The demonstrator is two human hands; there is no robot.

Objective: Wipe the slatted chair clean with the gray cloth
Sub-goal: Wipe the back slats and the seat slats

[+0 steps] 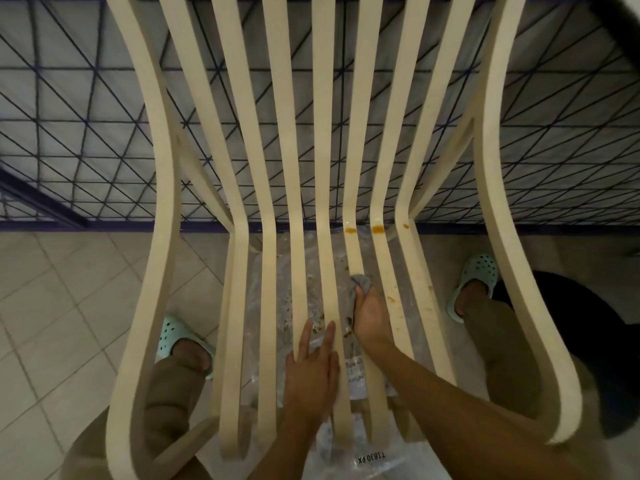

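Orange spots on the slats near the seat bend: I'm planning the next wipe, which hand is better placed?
Probably the right hand: it grips the gray cloth just below the orange spots. The left hand rests flat, clothless.

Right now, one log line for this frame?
right hand: grips cloth on slat | left hand: flat on slats | chair: orange stains remain

The person wears olive-brown trousers (166,393) and pale mint perforated clogs (175,336), with both forearms bare.
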